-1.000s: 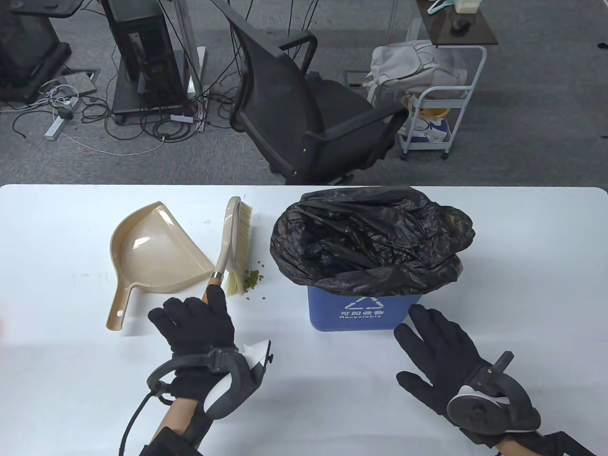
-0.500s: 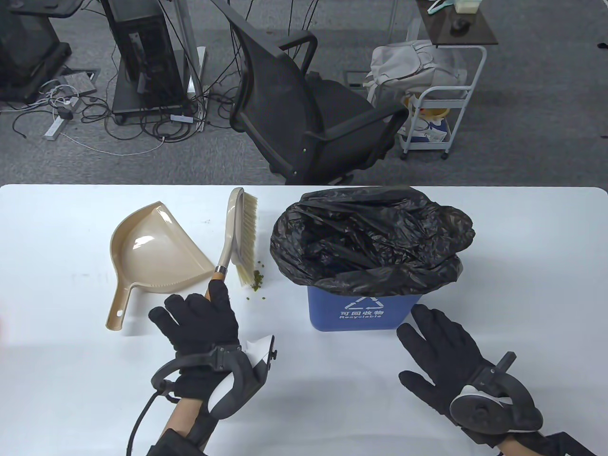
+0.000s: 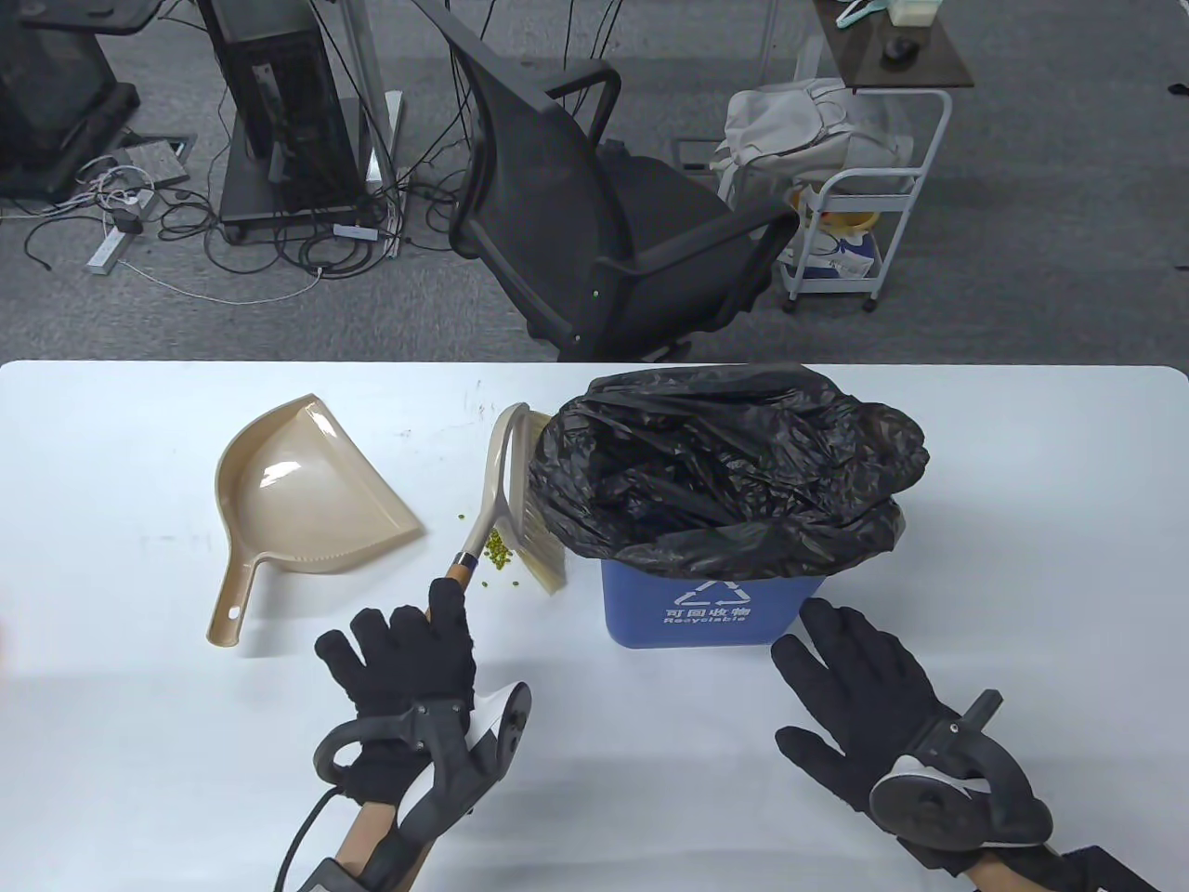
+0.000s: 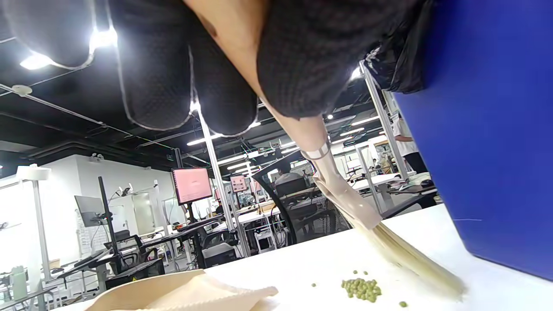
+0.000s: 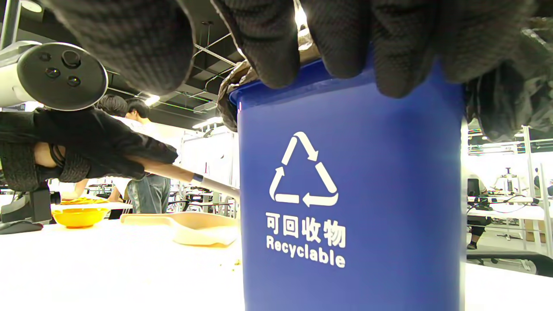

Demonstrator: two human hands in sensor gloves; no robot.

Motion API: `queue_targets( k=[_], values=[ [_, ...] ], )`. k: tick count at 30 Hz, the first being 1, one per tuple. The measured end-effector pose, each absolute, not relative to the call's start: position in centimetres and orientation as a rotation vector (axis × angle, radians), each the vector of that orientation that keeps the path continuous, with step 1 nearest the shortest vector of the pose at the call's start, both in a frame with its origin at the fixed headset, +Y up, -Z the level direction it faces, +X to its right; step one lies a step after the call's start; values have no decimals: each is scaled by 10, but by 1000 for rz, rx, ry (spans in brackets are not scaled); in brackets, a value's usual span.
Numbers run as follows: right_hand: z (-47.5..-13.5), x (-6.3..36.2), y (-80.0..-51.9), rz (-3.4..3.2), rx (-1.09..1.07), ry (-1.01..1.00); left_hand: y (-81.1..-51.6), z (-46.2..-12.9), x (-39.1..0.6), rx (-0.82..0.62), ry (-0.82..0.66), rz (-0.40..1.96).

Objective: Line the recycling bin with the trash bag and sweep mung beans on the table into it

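the left hand (image 3: 409,650), low and left of centre in the table view, has its fingers curled round the wooden handle of the brush (image 3: 497,488); the left wrist view shows the handle running out between the gloved fingers. the brush slants up and right, its bristles on the table just beside the bin (image 3: 692,609), their far end against the bag (image 3: 725,465). the beans (image 3: 499,553) lie in a small heap just left of the bristles, with a few strays nearby. the dustpan (image 3: 297,488) sits flat at centre left, apart from the brush. the bin stands at centre right, the black bag draped over its rim. the right hand (image 3: 859,683), at lower right, has its fingers spread straight toward the bin's front wall and grips nothing; whether the tips touch it i cannot tell.
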State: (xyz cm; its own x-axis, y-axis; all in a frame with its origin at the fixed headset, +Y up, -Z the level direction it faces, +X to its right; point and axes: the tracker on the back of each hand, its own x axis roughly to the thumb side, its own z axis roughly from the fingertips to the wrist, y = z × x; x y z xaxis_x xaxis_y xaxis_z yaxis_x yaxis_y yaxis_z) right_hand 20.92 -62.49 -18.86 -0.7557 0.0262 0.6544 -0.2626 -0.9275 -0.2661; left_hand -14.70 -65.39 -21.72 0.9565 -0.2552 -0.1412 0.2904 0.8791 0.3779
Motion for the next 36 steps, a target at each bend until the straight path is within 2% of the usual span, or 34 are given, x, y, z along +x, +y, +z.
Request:
queue_targets(
  k=[9, 20, 25, 30, 36],
  values=[
    [-190, 209, -626, 2762, 1012, -509, -655, -213, -163, 428, 117, -328],
    [-190, 210, -626, 2761, 1009, -512, -631, -200, -189, 462, 180, -312],
    [-190, 210, -627, 2766, 1006, -509, -630, -195, -199, 456, 209, -353],
    [-189, 210, -627, 2766, 1011, -511, -638, -196, -198, 414, 198, -387],
    [-188, 209, -627, 2761, 1017, -517, -641, -203, -187, 429, 181, -386]
  ],
)
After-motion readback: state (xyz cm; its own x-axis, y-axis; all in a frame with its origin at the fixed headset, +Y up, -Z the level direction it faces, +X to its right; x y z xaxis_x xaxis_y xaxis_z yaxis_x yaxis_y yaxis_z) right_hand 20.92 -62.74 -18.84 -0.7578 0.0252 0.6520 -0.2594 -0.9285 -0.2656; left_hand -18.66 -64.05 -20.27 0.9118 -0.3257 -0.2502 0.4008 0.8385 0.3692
